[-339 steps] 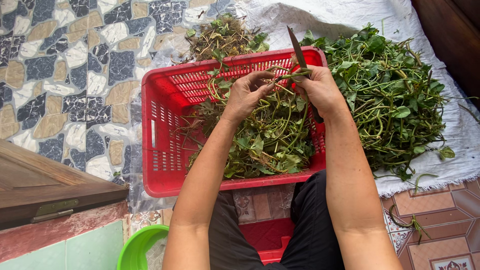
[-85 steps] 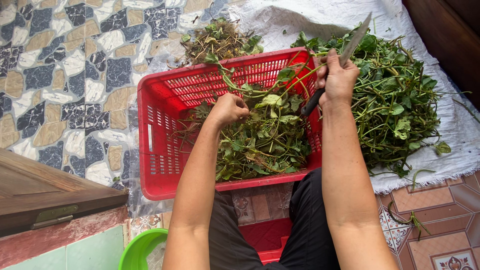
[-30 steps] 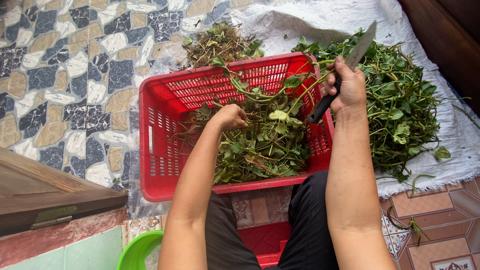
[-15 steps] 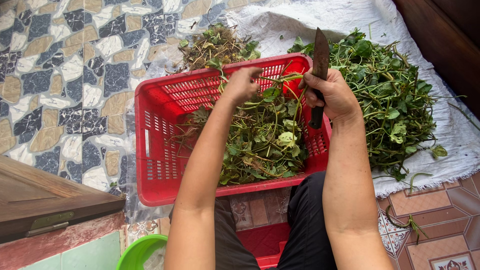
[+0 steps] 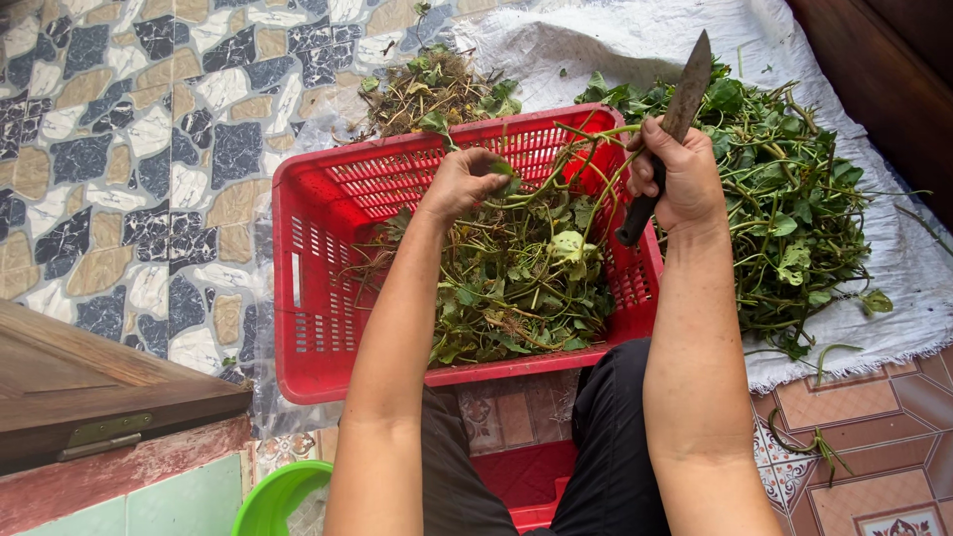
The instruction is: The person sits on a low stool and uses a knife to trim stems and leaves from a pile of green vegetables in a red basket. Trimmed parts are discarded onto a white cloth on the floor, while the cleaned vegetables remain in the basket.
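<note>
Knife [image 5: 677,109] raised, left hand [image 5: 465,184] over basket rim [image 5: 397,149]

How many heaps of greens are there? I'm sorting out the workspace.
3: one in the red basket under both hands, a big leafy heap on the white sheet to its right, and a drier pile behind the basket. More may lie outside the view.

I see a bright red slotted plastic crate [image 5: 328,288] at centre, heaped with green leafy stems [image 5: 516,278] mixed with brownish stalks. At two o'clock, a darker green pile of leafy greens [image 5: 784,199] lies on a white woven sheet [image 5: 615,40]. The knife [image 5: 667,129] has a dark grey blade and black handle. At ten o'clock the floor [image 5: 149,149] shows a blue, tan and white mosaic; at seven o'clock, a lime green plastic bowl [image 5: 278,496].
</note>
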